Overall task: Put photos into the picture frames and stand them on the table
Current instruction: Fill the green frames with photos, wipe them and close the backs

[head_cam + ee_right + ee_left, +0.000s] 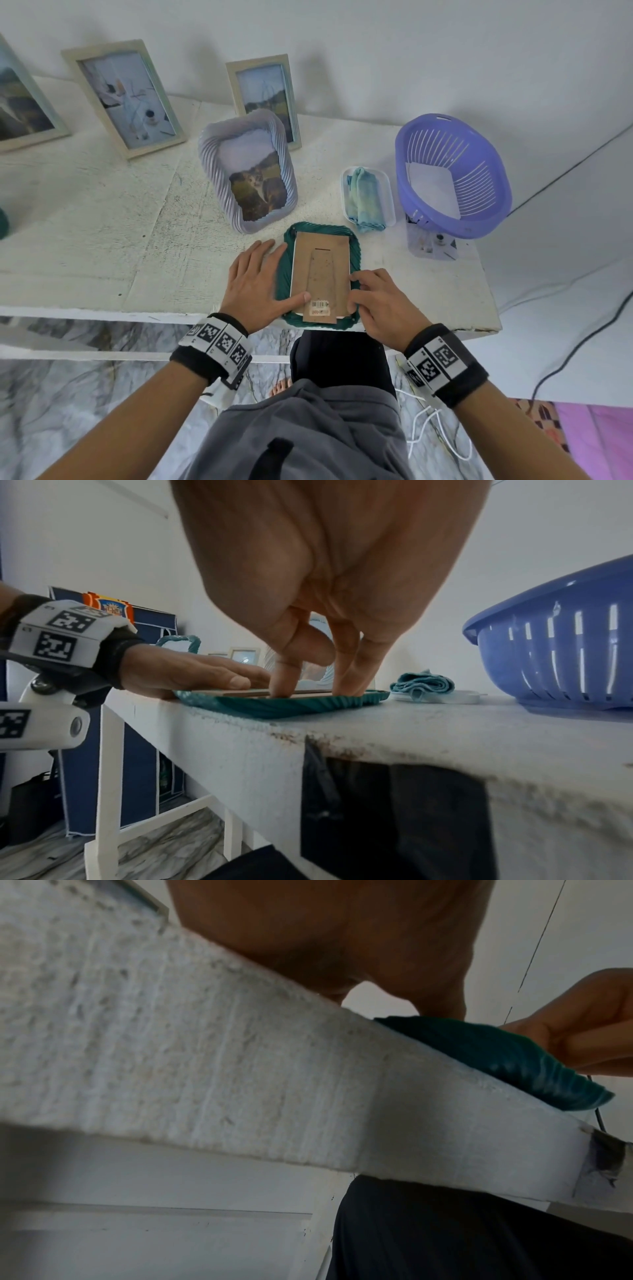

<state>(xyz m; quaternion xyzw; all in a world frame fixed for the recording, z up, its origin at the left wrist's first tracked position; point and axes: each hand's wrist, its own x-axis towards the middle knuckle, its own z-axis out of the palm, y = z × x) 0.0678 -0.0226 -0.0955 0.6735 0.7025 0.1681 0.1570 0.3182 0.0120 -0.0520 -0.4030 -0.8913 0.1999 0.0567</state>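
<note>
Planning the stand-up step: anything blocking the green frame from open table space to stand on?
Nothing visible. The green frame lies face down at the table edge under both hands; bare surface lies to its left. The lilac frame stands just behind it.

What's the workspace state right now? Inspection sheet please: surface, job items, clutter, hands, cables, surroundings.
Surface: white table, rough and scuffed.
Job's things: teal frame face down at the near edge, brown backing board on top; lilac frame and three pale frames standing with photos.
Clutter: purple basket; blue cloth in a white tray.
Grippers: left hand flat on the frame; right hand fingertips pressing its right edge.
Cables: black cable, white cord on floor.
Surroundings: white wall, marbled floor.
</note>
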